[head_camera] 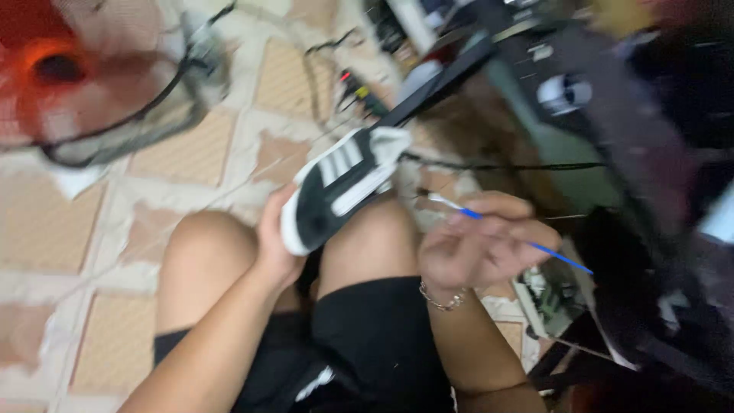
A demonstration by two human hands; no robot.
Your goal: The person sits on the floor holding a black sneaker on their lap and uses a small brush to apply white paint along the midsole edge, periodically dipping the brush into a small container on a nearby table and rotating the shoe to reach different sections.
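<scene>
the left hand (273, 239) grips the heel end of a black sneaker with white stripes and a white sole (340, 187), fingers wrapped around its rim, holding it tilted above the bare knees. the right hand (478, 245), with a thin metal bracelet (442, 298) at the wrist, pinches a slim blue-handled paintbrush with a white tip (489, 222) between closed fingers; the brush tip points toward the shoe's toe without touching it. the person sits in black shorts (375, 344) over a floor of tan tiles with pale grout (183, 153). a standing fan with a wire cage and an orange-red hub (84, 84) fills the upper left. black cables (497, 165) trail across the floor past the shoe, and a dark blurred piece of furniture (634, 153) crowds the right side; a small white round label sits on it, too blurred to make out.
</scene>
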